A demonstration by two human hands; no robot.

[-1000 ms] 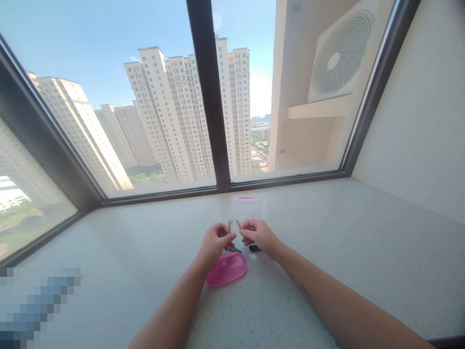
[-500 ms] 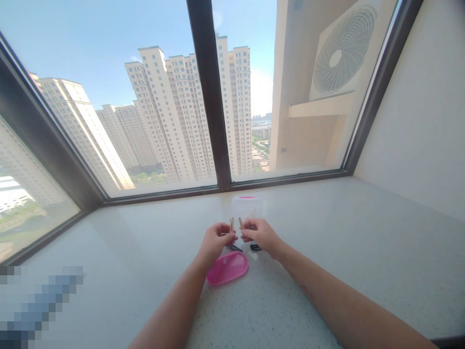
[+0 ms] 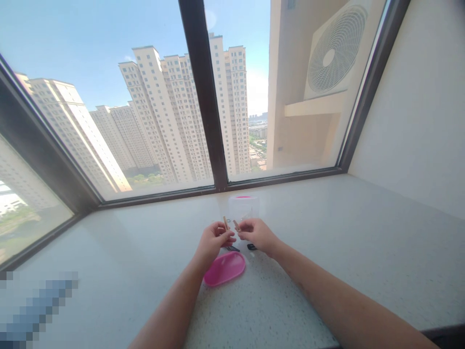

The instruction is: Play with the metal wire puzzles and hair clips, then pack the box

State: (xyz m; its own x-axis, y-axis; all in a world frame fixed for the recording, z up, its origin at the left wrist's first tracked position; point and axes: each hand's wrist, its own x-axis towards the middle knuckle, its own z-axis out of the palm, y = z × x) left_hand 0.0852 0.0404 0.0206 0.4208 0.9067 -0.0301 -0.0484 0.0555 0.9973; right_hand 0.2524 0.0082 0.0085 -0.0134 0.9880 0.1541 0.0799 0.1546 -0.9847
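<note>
My left hand (image 3: 215, 241) pinches a slim wooden clothespin piece (image 3: 225, 223), which stands nearly upright above the fingertips. A small ring-like metal part shows beside it, too small to make out. Between the fingertips of my right hand (image 3: 257, 233) is another wooden clothespin piece (image 3: 237, 225), tilted toward the first with a narrow gap between them. Below the left fingers lies a dark clip-like object (image 3: 233, 248), partly covered. A black object (image 3: 251, 247) sits under my right hand, mostly hidden. Nearer to me, a pink oval lid (image 3: 225, 269) lies beside my left wrist.
Behind my hands stands a clear container (image 3: 244, 206) with pink at its top. The pale speckled counter (image 3: 261, 300) runs back to a dark window frame (image 3: 167, 195). A white wall (image 3: 410, 126) rises on the right. A blurred blue patch is at lower left.
The wooden piece in my right hand now leans more to the left, and my hands are slightly closer together. The whole view has shifted a little.
</note>
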